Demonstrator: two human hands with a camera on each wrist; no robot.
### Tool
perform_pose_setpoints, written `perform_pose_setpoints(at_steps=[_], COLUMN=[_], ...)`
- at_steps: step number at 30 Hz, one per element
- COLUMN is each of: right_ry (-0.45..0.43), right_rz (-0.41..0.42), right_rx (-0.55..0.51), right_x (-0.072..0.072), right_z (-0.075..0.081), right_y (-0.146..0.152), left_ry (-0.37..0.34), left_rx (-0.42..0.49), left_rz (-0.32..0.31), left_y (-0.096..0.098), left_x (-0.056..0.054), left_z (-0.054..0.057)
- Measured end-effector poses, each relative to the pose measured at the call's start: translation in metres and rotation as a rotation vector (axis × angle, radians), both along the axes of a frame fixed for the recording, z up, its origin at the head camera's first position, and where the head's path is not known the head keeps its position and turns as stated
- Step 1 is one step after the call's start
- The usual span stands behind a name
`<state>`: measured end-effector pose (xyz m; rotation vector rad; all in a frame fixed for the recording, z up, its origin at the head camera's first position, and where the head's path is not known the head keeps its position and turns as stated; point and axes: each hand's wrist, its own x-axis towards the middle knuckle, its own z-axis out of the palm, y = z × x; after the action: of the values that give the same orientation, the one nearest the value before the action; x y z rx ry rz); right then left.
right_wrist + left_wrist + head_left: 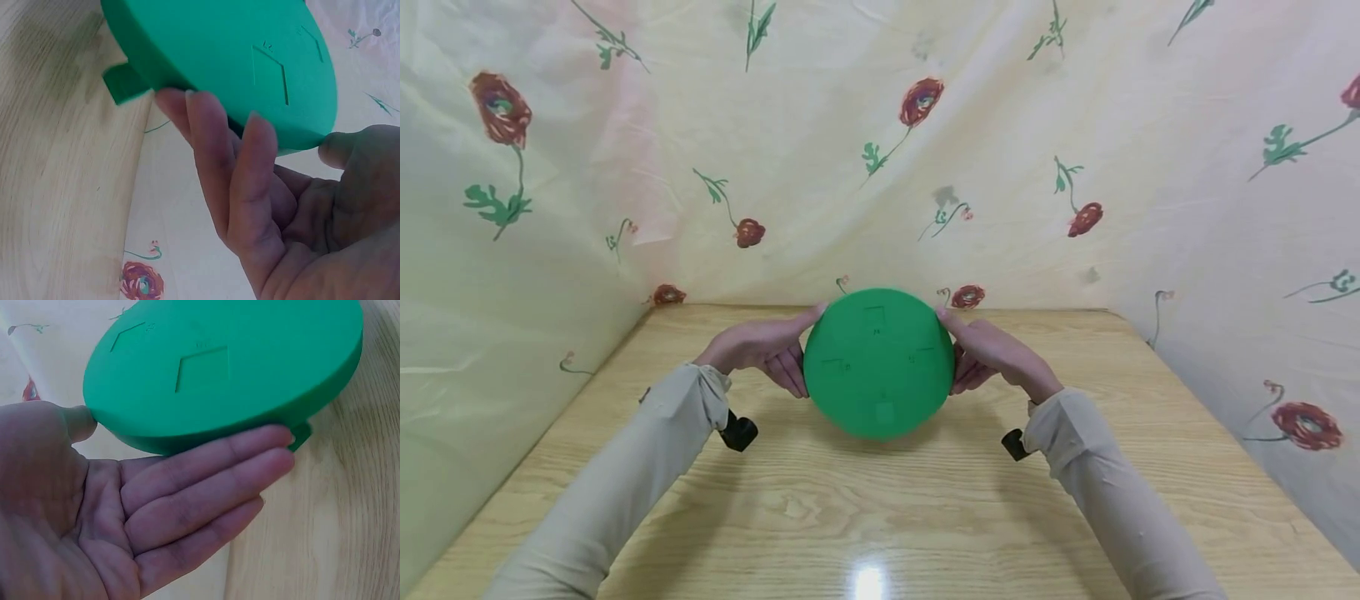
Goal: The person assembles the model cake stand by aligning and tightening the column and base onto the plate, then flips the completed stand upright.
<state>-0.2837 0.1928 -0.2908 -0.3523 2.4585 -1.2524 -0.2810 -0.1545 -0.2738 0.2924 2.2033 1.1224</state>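
A round green disc (880, 375) is held up over the table between my two hands, its flat face tilted toward the head camera. Corner-shaped and square marks with tiny characters are moulded into that face. My left hand (767, 346) grips the left rim, thumb at the far edge and fingers along the side. On the opposite rim my right hand (1000, 354) holds it the same way. A small green tab (127, 83) sticks out beneath the disc in the right wrist view. Most of the underside is hidden.
The wooden table (880, 517) has pale grain and a bright light reflection near its front. Around its back and sides hangs a flower-patterned cloth (820, 150). Small black pieces (739, 432) hang at both wrists, below the light sleeves (617, 475).
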Motion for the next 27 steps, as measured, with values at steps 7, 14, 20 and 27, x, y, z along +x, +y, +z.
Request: perform_pose_setpoints(at_steps=[7,14,20,27], right_ry=[-0.026,-0.044,-0.059,-0.104], right_rz=[0.006,0.003,0.011,0.008], right_rx=[-0.008,-0.035,-0.061,-0.088], right_x=[0.001,0.0,-0.002,-0.008], right_z=[0.0,-0.002,-0.008,-0.015], right_y=[-0.001,0.001,0.004,0.006], left_ry=[-0.029,-0.016,-0.001,-0.014], left_rx=[0.016,0.044,0.084,0.141], left_rz=[0.011,0.016,0.031,0.063], left_y=[0.0,-0.004,-0.005,-0.006], left_x=[0.001,-0.001,-0.004,-0.007], left_z=[0.001,-0.006,-0.014,-0.022])
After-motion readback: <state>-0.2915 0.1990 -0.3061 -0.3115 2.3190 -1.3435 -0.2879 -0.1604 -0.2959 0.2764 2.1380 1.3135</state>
